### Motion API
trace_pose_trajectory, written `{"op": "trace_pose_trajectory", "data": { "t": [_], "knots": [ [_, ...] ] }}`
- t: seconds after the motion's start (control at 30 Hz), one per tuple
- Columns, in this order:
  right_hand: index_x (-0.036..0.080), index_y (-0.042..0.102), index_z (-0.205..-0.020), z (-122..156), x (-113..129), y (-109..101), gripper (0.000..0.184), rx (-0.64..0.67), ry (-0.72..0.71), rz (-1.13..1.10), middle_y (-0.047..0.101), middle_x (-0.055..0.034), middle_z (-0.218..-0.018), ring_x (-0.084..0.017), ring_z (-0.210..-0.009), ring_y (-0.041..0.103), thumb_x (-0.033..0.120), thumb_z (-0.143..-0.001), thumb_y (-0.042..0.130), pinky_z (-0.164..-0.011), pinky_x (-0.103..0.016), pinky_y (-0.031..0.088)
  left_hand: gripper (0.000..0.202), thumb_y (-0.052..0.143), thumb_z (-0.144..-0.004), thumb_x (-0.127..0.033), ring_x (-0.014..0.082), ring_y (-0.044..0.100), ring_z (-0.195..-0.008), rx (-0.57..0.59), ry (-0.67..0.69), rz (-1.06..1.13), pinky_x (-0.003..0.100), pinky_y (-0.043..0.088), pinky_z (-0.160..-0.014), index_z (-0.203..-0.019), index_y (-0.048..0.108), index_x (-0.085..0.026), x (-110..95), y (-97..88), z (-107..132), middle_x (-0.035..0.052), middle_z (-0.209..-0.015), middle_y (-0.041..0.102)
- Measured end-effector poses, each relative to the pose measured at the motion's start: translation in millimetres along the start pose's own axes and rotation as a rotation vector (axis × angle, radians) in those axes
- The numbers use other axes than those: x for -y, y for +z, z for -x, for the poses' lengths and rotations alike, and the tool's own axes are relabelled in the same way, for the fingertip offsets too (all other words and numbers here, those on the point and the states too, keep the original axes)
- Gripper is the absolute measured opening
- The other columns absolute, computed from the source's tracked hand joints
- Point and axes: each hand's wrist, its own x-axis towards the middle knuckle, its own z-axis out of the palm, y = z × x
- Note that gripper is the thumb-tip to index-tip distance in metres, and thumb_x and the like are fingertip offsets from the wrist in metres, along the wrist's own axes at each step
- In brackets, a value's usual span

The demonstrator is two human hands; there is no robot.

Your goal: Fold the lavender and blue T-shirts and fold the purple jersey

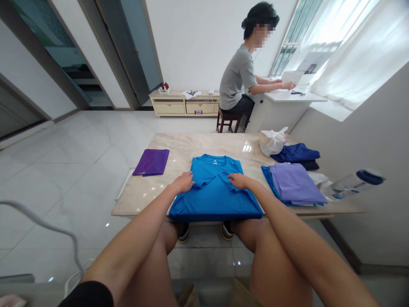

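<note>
A blue T-shirt (215, 200) lies on the marble-topped table (140, 200) in front of me, its neckline away from me. Both sleeves are folded inward over the chest, and the bottom hangs slightly over the near edge. My left hand (184, 182) rests at the shirt's left side with its fingers apart, touching the fabric. On the folded right sleeve lies my right hand (239, 181), fingers stretched toward the middle and not visibly closed on the cloth.
Left on the table is a folded purple garment (152, 162). To the right are a stack with a lilac garment (297, 183), dark blue clothing (297, 152), a white plastic bag (274, 141) and a clear bottle (351, 185). A person (238, 76) sits at a white desk (287, 96) beyond.
</note>
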Motion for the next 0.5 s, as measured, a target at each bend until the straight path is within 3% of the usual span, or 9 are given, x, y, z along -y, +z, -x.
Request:
{"op": "trace_pose_trajectory", "data": {
  "t": [0.17,0.27,0.37,0.5],
  "knots": [
    [0.013,0.059,-0.163,-14.8,-35.1,10.5,0.063,-0.014,-0.036,0.061,0.052,-0.0170,-0.169,-0.038,-0.162,0.044,0.024,-0.102,0.062,-0.134,-0.047,0.039,0.063,0.049,-0.110,-0.034,0.0325,0.035,-0.168,-0.032,0.081,0.059,0.044,0.032,-0.135,-0.170,0.043,-0.015,6.0,16.5,-8.2,0.0182,-0.183,0.032],
    [0.011,0.054,-0.167,-15.1,-52.5,19.9,0.067,-0.032,-0.047,0.045,0.049,-0.0193,-0.171,-0.040,-0.161,0.045,0.028,-0.102,0.063,-0.135,-0.051,0.037,0.070,0.063,-0.104,-0.035,0.0353,0.031,-0.169,0.027,0.132,0.055,0.046,0.029,-0.137,-0.169,0.046,-0.016,-0.7,28.7,-15.6,0.0189,-0.184,0.027],
    [0.014,0.057,-0.166,-11.2,-57.3,22.6,0.066,-0.065,-0.013,0.046,0.057,-0.0189,-0.165,-0.040,-0.153,0.056,0.026,-0.101,0.064,-0.131,-0.049,0.042,0.069,0.071,-0.097,-0.031,0.0367,0.035,-0.168,0.107,0.120,0.057,0.045,0.033,-0.135,-0.163,0.054,-0.017,-9.3,34.4,-23.7,0.0199,-0.181,0.035],
    [0.018,0.064,-0.160,-4.6,-48.3,13.1,0.060,-0.100,0.065,0.033,0.068,-0.0164,-0.153,-0.038,-0.142,0.067,0.022,-0.100,0.065,-0.122,-0.046,0.051,0.052,0.077,-0.090,-0.030,0.0424,0.059,-0.149,0.189,0.056,0.113,0.046,0.048,-0.122,-0.140,0.075,-0.017,-14.8,26.6,-30.6,0.0214,-0.165,0.058]
  ]
}}
